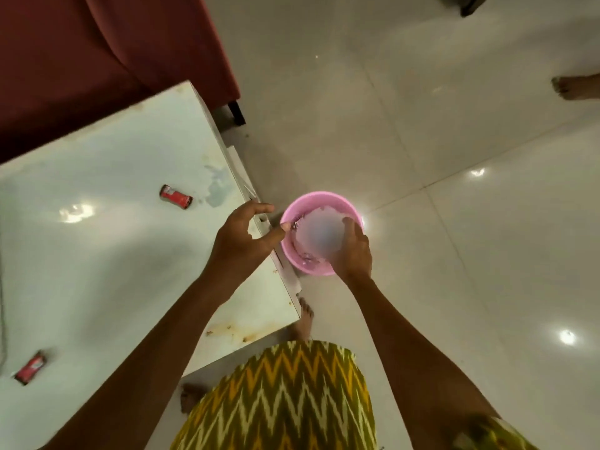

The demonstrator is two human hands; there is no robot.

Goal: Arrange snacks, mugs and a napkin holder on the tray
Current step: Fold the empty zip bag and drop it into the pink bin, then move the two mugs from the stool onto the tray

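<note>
A pink bowl [319, 203] with pale, blurred contents and a few shiny wrappers hangs over the floor just off the table's right edge. My right hand [352, 254] grips its near right rim, fingers reaching inside. My left hand [242, 233] is curled at the bowl's left side with the thumb tip at the rim; whether it pinches anything is unclear. Two red snack packets lie on the white table [113, 254], one packet [175, 196] toward the far side and the other packet [31, 367] at the near left. No tray, mug or napkin holder is in view.
A dark red sofa [97, 50] stands behind the table. Glossy floor tiles [454, 222] spread to the right. Another person's foot [574, 87] shows at the right edge. My own feet are by the table's near corner.
</note>
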